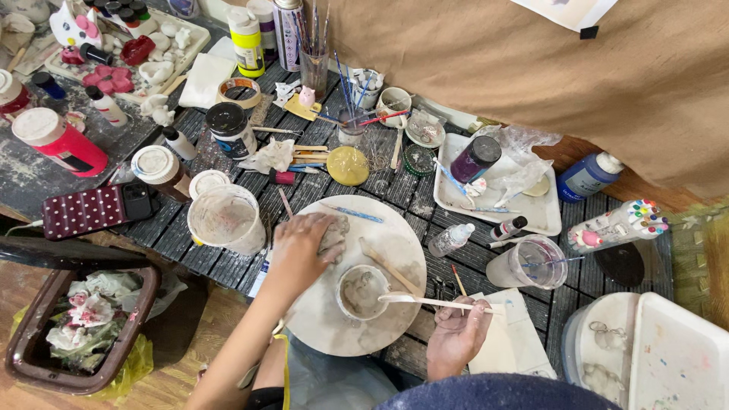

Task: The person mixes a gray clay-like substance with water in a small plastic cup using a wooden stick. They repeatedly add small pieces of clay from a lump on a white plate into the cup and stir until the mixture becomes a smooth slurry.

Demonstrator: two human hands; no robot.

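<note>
Your left fingers [323,231] are curled tight on a grey lump of clay [332,235], pressing it onto the round board [395,250] so it stays put. Your right fingers [474,310] pinch a thin white stick [433,302], whose tip reaches over the small clay cup [361,292] just past them. Jars crowd the board's far edge, and bare board shows between your hands.

On the round pale turntable board [395,250], the left hand [298,254] presses grey clay [332,234]; the right hand [456,334] holds a white spatula [425,301] over the small clay bowl [361,291].
</note>
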